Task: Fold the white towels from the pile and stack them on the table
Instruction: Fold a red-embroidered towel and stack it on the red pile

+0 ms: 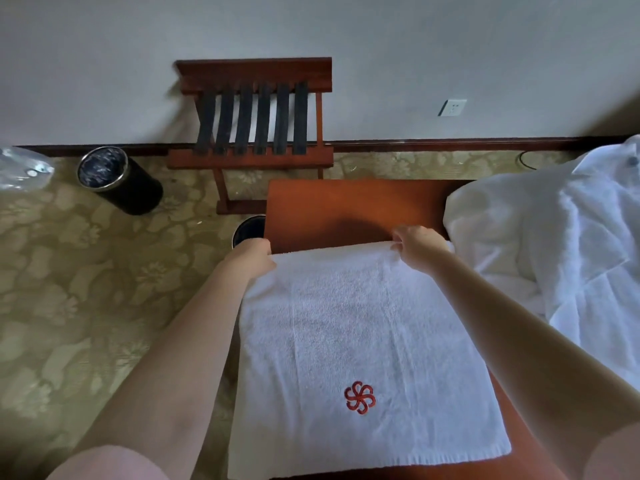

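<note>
Towel (363,341) on worktop (346,209), pile (554,244) just R of it. Luggage rack (254,116) behind worktop, at wall (381,46). On floor (69,289) L, 2 bins: far bin (117,181) by rack, near bin (250,228) beside worktop.

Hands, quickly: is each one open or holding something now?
The left hand holds the far left corner of the white towel.
The right hand pinches the far right corner of the same towel.

The left hand (251,256) hides its fingers beneath the towel's (363,341) 10 o'clock corner. A dark bin (250,228) sits half behind the bench (346,209). The frame's edge cuts off the white pile (554,237) at 3 o'clock and blurred plastic (24,168) at 9 o'clock.
</note>
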`<action>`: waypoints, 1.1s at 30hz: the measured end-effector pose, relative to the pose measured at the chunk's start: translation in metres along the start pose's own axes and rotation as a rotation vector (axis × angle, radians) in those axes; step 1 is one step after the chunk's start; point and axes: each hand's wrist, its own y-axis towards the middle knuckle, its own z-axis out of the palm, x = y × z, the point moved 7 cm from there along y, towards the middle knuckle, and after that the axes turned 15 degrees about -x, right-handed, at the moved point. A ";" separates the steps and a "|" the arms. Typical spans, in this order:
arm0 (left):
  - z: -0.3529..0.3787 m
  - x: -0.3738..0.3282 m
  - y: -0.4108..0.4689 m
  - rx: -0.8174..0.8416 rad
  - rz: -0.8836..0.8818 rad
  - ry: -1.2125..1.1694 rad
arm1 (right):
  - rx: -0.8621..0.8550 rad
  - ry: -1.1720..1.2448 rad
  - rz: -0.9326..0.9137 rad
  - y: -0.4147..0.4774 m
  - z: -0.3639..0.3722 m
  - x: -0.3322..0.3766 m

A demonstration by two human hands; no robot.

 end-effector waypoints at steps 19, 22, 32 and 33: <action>-0.171 -0.044 -0.083 -0.570 0.070 0.027 | -0.461 0.208 0.038 -0.051 -0.166 -0.007; -0.216 -0.059 -0.089 -0.643 0.073 0.019 | -0.606 0.202 0.013 -0.046 -0.213 -0.004; -0.335 -0.088 -0.109 -0.960 0.032 -0.013 | -0.934 0.320 -0.074 -0.037 -0.341 0.016; -0.335 -0.088 -0.112 -0.978 0.033 -0.027 | -0.954 0.330 -0.074 -0.040 -0.343 0.017</action>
